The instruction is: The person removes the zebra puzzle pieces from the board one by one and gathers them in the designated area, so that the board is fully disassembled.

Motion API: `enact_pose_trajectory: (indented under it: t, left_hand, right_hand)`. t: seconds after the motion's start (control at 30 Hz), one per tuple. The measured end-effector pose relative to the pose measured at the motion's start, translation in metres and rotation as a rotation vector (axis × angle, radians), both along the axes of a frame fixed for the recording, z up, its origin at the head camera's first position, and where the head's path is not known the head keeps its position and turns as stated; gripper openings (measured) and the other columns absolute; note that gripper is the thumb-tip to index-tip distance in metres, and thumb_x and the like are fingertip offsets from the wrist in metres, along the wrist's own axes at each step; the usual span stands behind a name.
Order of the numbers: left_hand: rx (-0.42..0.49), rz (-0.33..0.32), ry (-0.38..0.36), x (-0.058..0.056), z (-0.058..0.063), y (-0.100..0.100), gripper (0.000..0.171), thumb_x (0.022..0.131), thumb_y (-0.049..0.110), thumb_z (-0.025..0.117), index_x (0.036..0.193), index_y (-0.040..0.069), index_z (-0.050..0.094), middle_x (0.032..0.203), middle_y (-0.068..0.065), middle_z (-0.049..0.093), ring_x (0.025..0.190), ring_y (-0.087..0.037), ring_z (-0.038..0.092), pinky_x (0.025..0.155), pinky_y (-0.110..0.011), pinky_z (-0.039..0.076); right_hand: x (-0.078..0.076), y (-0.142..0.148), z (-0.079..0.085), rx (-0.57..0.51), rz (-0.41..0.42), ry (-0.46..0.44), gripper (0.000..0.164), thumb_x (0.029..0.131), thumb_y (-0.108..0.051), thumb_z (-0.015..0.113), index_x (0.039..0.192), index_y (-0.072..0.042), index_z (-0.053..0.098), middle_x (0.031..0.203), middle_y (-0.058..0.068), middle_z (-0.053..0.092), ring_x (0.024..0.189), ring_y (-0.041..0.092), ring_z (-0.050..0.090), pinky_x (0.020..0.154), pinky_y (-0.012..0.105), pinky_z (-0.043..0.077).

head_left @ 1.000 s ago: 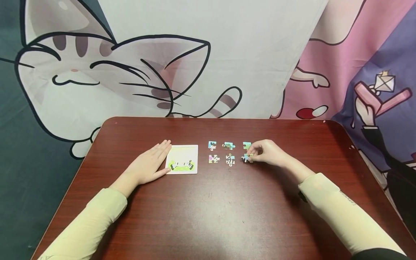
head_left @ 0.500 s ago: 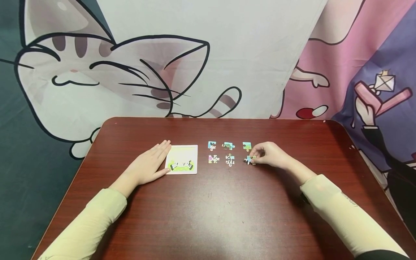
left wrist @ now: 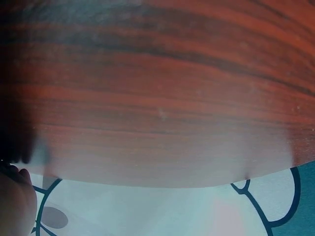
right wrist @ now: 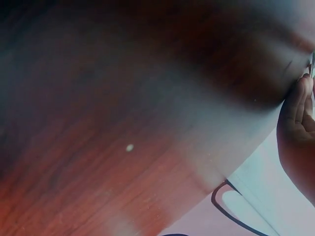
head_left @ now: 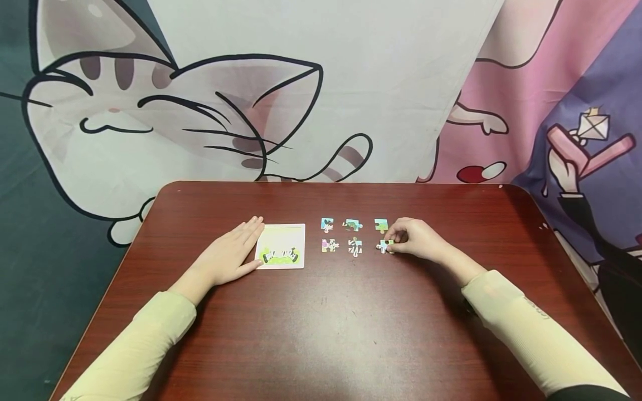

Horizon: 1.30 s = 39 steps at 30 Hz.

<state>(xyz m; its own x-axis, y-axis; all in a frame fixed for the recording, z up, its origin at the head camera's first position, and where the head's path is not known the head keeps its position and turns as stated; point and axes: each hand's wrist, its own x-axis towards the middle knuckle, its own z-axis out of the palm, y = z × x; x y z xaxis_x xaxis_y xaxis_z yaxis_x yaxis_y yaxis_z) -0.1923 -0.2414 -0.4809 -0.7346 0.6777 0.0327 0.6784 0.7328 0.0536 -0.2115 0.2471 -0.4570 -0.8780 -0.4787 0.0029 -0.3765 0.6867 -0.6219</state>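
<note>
My left hand (head_left: 227, 254) lies flat with straight fingers on the left edge of a white puzzle board (head_left: 282, 236), which has a green printed picture along its lower part. To the right of it, jigsaw puzzle pieces lie apart in two rows. With thumb and curled fingers, my right hand (head_left: 415, 240) pinches the right end of the lower right puzzle piece (head_left: 383, 247), at table level. Just above that one is a green and blue piece (head_left: 381, 224). Only part of the left hand (left wrist: 17, 204) and right hand (right wrist: 298, 123) enters the wrist views.
More puzzle pieces sit between the board and my right hand: two in the upper row (head_left: 353, 225) and two in the lower (head_left: 330, 245). Everything lies on a dark red-brown wooden table (head_left: 311, 334). Behind its far edge hangs a cartoon cat cloth (head_left: 391, 100).
The right hand has shifted the lower right puzzle piece slightly to the right, and most of the piece shows now. My left hand and the board have stayed in place.
</note>
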Motion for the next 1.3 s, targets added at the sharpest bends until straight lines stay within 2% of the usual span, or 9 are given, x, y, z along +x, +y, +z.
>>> enact_pose_trajectory:
  t: [0.6, 0.83, 1.1, 1.3]
  left_hand:
    - [0.001, 0.005, -0.007, 0.0, -0.001, 0.0, 0.086, 0.103, 0.046, 0.061, 0.163, -0.008, 0.03, 0.173, -0.025, 0.028, 0.162, -0.039, 0.03, 0.131, -0.052, 0.032]
    - [0.002, -0.001, 0.004, -0.001, -0.002, -0.001, 0.088, 0.102, 0.046, 0.063, 0.163, -0.009, 0.031, 0.172, -0.026, 0.029, 0.162, -0.039, 0.03, 0.131, -0.052, 0.032]
    - [-0.001, -0.006, 0.004, 0.0, -0.001, -0.001, 0.088, 0.102, 0.047, 0.062, 0.163, -0.009, 0.031, 0.172, -0.026, 0.03, 0.161, -0.039, 0.031, 0.13, -0.052, 0.034]
    - [0.001, -0.012, 0.023, 0.001, 0.001, 0.0, 0.088, 0.1, 0.046, 0.064, 0.161, -0.009, 0.033, 0.171, -0.027, 0.033, 0.16, -0.04, 0.034, 0.128, -0.053, 0.038]
  right_hand:
    - [0.002, 0.0, -0.004, -0.011, -0.017, 0.025, 0.014, 0.084, -0.007, 0.09, 0.094, -0.009, 0.081, 0.089, 0.004, 0.071, 0.083, 0.016, 0.065, 0.071, 0.021, 0.058]
    - [0.001, 0.001, -0.001, -0.03, -0.009, 0.014, 0.012, 0.087, -0.007, 0.087, 0.097, -0.008, 0.081, 0.089, 0.002, 0.071, 0.083, 0.012, 0.064, 0.072, 0.02, 0.057]
    - [0.001, -0.001, 0.003, -0.034, -0.011, 0.072, 0.008, 0.091, -0.006, 0.082, 0.098, -0.009, 0.08, 0.093, 0.003, 0.077, 0.08, 0.008, 0.065, 0.074, 0.025, 0.059]
    - [0.001, -0.012, 0.01, -0.031, 0.004, 0.101, 0.005, 0.094, -0.008, 0.08, 0.098, -0.011, 0.081, 0.093, 0.001, 0.077, 0.078, 0.008, 0.062, 0.073, 0.027, 0.055]
